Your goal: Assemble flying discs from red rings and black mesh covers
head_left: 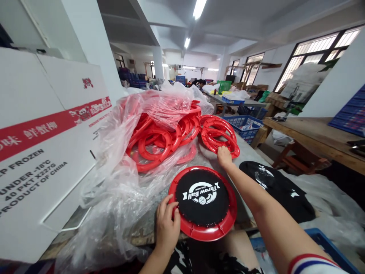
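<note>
A red plastic ring (224, 224) lies on the table near its front edge, with a black fabric disc (211, 211) printed "Throw Ball" inside it. My left hand (167, 220) rests at the left side of this rim, fingers apart and touching it. Reaching forward, my right hand (224, 155) has its fingers closed on the near edge of a loose red ring (234, 149), which lies with other red rings (219, 121). To the right of my forearm, several black printed fabric discs (288, 194) lie in a stack.
Plastic film (119, 205) partly covers a heap of red rings (155, 146) at the back left. A white carton (51, 152) stands far left. Blue baskets (248, 127) and a wooden table (302, 131) are to the right. A person (201, 83) is in the distance.
</note>
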`<control>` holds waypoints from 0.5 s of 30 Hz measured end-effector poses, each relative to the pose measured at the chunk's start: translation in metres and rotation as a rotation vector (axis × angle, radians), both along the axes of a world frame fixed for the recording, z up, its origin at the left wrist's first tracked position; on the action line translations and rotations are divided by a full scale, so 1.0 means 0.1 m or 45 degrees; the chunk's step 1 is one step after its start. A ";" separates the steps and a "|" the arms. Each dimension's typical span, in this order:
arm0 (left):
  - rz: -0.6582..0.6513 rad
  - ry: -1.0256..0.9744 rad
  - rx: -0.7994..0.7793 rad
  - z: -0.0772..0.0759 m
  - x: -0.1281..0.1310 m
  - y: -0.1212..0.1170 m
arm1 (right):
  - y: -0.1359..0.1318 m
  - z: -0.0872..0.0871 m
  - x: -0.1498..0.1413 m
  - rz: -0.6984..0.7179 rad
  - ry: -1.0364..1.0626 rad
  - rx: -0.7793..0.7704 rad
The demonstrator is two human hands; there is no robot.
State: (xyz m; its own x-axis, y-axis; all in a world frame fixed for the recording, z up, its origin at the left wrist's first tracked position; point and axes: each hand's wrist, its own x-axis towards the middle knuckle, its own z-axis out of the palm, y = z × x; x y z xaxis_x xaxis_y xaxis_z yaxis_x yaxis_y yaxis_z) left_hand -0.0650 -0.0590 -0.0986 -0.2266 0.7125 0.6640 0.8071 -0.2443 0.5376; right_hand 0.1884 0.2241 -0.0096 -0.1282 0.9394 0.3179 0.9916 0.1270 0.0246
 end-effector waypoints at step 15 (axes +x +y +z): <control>-0.040 -0.082 0.068 -0.08 -0.04 0.05 | -1.60 0.71 1.16 0.130 1.825 0.998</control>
State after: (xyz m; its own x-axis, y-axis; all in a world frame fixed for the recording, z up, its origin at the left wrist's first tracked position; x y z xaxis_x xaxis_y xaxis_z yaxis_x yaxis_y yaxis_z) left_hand -0.0686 -0.0536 -0.1065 -0.2483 0.6841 0.6858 0.7627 -0.2984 0.5738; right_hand 0.3047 0.0645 0.0610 0.6265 0.5073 0.5917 0.2477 0.5901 -0.7683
